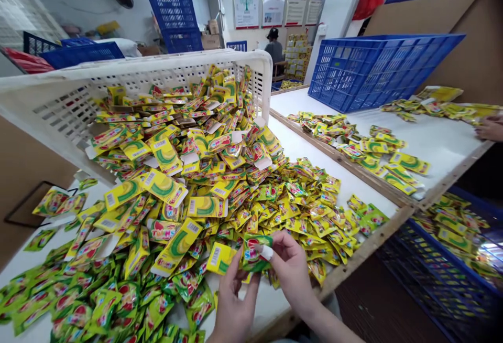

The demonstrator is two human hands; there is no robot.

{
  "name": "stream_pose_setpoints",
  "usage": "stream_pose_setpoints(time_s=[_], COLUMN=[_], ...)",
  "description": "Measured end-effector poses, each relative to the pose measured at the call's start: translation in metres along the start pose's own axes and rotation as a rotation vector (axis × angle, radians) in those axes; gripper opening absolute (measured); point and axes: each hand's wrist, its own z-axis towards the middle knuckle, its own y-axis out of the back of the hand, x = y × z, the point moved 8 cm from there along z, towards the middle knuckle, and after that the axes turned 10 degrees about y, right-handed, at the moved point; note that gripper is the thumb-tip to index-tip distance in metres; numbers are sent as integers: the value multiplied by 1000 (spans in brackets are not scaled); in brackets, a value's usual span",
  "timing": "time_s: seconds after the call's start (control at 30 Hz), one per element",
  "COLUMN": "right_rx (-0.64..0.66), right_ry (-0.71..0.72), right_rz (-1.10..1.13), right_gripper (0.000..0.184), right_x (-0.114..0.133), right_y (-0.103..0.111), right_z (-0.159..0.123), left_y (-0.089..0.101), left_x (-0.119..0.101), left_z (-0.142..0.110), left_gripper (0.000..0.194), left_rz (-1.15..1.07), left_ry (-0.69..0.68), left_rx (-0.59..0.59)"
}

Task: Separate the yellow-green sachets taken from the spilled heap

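Note:
My left hand [238,301] is closed on a small yellow carton [220,258] with a green curved stripe and a barcode; part of it is hidden behind my fingers. Close beside it, my right hand [288,267] pinches a green candy sachet [252,251] against the carton's side. A white wrap covers one fingertip of the right hand. Ahead of both hands lies a heap of yellow cartons [176,243], some with flaps standing up. Green sachets [102,306] are piled at the near left, and yellow sachets [298,206] spread to the right.
A white basket [261,62] lies tipped, spilling cartons onto the white table [283,136]. A wooden edge strip [353,264] borders it. Beyond stands a blue crate [353,70] near filled cartons [408,162]. Another person's hand [491,128] is at far right, above a lower blue crate [432,275].

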Motion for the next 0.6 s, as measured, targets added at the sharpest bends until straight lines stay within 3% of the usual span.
stream_pose_setpoints(time_s=[0.1, 0.17, 0.23, 0.33, 0.4, 0.5, 0.6], right_rx=[19, 46, 155, 323, 371, 513, 662], right_ry=[105, 69, -36, -125, 4, 324, 385], right_rz=[-181, -207, -113, -69, -289, -852, -1232], right_gripper=[24, 37, 46, 29, 23, 27, 36], right_x=[5, -1, -12, -19, -11, 2, -8], right_y=[9, 10, 3, -3, 9, 23, 32], right_z=[1, -3, -10, -18, -13, -5, 2], left_y=[4, 6, 5, 5, 2, 0, 2], left_x=[5, 5, -5, -33, -42, -32, -19], left_z=[-5, -5, -3, -7, -6, 2, 20], left_gripper=[56, 45, 30, 24, 46, 83, 81], left_rz=[0, 28, 129, 484, 808, 1276, 1576], left_ry=[32, 31, -90, -388, -482, -498, -500], left_rx=[-67, -116, -122, -65, 62, 327, 383])
